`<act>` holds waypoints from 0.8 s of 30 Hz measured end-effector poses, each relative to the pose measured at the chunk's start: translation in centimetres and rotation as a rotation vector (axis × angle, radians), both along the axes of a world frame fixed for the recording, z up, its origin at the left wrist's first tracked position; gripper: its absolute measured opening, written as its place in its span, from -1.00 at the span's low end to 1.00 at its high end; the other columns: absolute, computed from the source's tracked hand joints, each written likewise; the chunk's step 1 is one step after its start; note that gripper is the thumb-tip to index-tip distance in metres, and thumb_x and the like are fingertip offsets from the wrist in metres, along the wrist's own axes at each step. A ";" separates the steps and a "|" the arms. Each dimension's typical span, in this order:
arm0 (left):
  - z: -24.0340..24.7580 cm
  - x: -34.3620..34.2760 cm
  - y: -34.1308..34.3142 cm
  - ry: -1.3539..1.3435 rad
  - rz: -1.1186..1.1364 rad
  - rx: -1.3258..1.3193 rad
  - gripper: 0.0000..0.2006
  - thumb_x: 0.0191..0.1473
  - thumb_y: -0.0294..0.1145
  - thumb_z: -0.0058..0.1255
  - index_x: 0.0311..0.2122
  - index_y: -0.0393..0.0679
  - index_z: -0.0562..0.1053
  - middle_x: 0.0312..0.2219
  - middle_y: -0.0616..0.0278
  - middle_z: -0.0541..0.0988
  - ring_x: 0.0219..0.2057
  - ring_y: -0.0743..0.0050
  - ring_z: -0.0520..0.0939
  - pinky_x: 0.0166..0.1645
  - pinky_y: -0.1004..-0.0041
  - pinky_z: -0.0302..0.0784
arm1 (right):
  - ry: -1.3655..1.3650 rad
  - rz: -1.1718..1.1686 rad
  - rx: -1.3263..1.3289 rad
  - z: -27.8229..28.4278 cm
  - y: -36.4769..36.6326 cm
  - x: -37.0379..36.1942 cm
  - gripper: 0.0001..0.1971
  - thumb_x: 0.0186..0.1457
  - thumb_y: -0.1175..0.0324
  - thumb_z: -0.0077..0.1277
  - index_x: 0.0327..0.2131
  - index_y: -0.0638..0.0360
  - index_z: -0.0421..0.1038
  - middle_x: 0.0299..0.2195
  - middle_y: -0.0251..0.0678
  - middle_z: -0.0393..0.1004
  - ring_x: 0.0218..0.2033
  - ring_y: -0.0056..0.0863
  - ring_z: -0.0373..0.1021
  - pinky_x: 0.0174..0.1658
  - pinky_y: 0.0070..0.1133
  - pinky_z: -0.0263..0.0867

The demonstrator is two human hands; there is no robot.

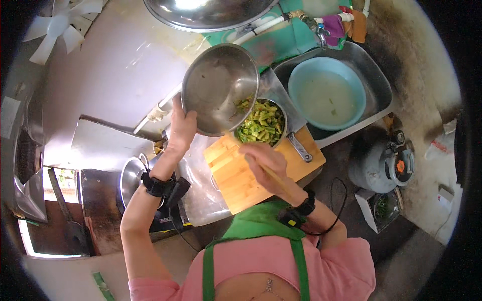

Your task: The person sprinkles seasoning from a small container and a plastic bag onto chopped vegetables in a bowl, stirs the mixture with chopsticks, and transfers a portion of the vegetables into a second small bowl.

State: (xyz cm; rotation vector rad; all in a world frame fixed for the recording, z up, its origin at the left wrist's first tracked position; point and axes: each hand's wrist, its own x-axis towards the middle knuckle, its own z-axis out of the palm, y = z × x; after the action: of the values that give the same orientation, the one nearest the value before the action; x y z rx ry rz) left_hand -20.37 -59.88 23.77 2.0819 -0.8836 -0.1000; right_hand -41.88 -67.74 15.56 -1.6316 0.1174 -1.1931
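My left hand [182,125] grips the rim of a large metal bowl [216,93], which is tilted toward a smaller metal pot [286,120]. A few green bits cling inside the bowl near its lower right rim. Chopped green vegetables [261,124] fill the pot, which stands at the far edge of a wooden cutting board [233,173]; its metal handle [299,147] points to the near right. My right hand [266,163] is closed round a slim wooden stick [276,178], just on the near side of the pot. The stick's working end is hard to make out.
To the right, a light blue basin [329,93] of cloudy water sits in a metal sink [376,83] under a tap [322,37]. A gas cylinder [374,168] stands on the floor. A shiny metal pan [131,178] lies left of the board. A large metal lid or wok [211,12] is at the back.
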 end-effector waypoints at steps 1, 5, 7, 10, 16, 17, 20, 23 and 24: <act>-0.3 0.5 0.3 -0.037 0.008 0.001 -0.46 -0.14 -0.61 -0.28 0.06 -0.23 0.09 -0.16 -0.15 0.39 -0.08 0.01 0.42 0.01 0.28 0.28 | -0.027 0.126 0.019 0.7 0.6 -0.3 -0.80 -0.06 0.60 -0.01 -0.28 0.26 0.37 -0.37 -0.16 0.44 -0.35 -0.28 0.42 -0.31 -0.54 0.35; 0.9 0.2 -0.2 -0.016 0.036 0.020 -0.47 -0.14 -0.61 -0.28 0.06 -0.23 0.10 -0.19 -0.18 0.40 -0.12 0.05 0.43 -0.02 0.30 0.30 | 0.122 0.053 0.069 -4.0 -0.9 -1.4 -0.85 0.08 0.52 -0.14 -0.28 0.28 0.40 -0.34 -0.25 0.48 -0.29 -0.48 0.41 -0.22 -0.64 0.29; 1.7 -0.4 -0.5 0.111 -0.006 0.036 -0.48 -0.13 -0.60 -0.28 0.06 -0.22 0.11 -0.21 -0.16 0.41 -0.15 0.08 0.45 -0.05 0.32 0.33 | 0.177 0.070 0.236 -5.9 -1.9 -2.0 -0.82 0.14 0.45 -0.20 -0.24 0.28 0.37 -0.33 -0.31 0.48 -0.26 -0.54 0.39 -0.17 -0.63 0.27; 1.8 0.2 -0.1 0.176 0.050 0.109 -0.49 -0.12 -0.59 -0.28 0.05 -0.21 0.12 -0.20 -0.13 0.41 -0.18 0.12 0.46 -0.11 0.32 0.37 | 0.074 0.039 0.324 -5.4 -2.9 -2.1 -0.81 0.15 0.45 -0.21 -0.21 0.26 0.36 -0.33 -0.31 0.48 -0.27 -0.52 0.39 -0.16 -0.59 0.27; 1.1 0.4 -0.2 0.016 -0.054 0.032 -0.50 -0.13 -0.58 -0.29 0.03 -0.21 0.13 -0.25 -0.10 0.43 -0.24 0.18 0.50 -0.23 0.35 0.44 | 0.027 0.084 0.172 -2.4 0.4 -0.2 -0.86 0.08 0.45 -0.12 -0.28 0.21 0.39 -0.36 -0.26 0.47 -0.29 -0.42 0.40 -0.21 -0.57 0.30; 1.5 0.0 -0.6 0.016 -0.060 0.030 -0.50 -0.13 -0.58 -0.29 0.03 -0.21 0.13 -0.25 -0.10 0.43 -0.24 0.18 0.50 -0.23 0.35 0.44 | -0.020 0.054 0.207 -3.2 0.2 0.4 -0.86 0.08 0.44 -0.12 -0.28 0.21 0.40 -0.35 -0.25 0.47 -0.29 -0.42 0.40 -0.21 -0.57 0.30; 2.6 -1.4 -1.0 0.115 0.001 0.097 -0.48 -0.14 -0.59 -0.29 0.05 -0.23 0.12 -0.24 -0.12 0.43 -0.21 0.16 0.48 -0.17 0.35 0.41 | 0.014 -0.018 0.248 -5.8 -1.2 -0.7 -0.85 0.08 0.47 -0.11 -0.26 0.23 0.37 -0.35 -0.21 0.47 -0.29 -0.40 0.41 -0.21 -0.54 0.31; 2.1 -1.1 -0.3 0.066 -0.026 0.072 -0.47 -0.14 -0.60 -0.29 0.06 -0.24 0.11 -0.17 -0.21 0.40 -0.14 -0.01 0.46 -0.06 0.26 0.34 | -0.005 -0.093 0.174 -5.0 -1.9 -1.2 -0.84 0.05 0.53 -0.10 -0.24 0.25 0.36 -0.35 -0.18 0.47 -0.34 -0.38 0.44 -0.28 -0.56 0.34; 2.1 -1.5 -0.4 -0.052 -0.031 0.106 -0.47 -0.15 -0.61 -0.30 0.06 -0.27 0.11 -0.15 -0.26 0.38 -0.10 -0.09 0.42 -0.01 0.24 0.29 | 0.047 -0.127 0.034 -4.3 -1.8 -1.4 -0.84 0.06 0.52 -0.10 -0.25 0.25 0.36 -0.34 -0.18 0.46 -0.33 -0.36 0.43 -0.27 -0.57 0.34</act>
State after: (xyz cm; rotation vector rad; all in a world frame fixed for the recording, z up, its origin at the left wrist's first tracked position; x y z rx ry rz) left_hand -21.89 -60.29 25.87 2.1781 -0.9609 -0.1127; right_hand -43.27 -69.53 11.24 -1.6429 0.2730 -1.2418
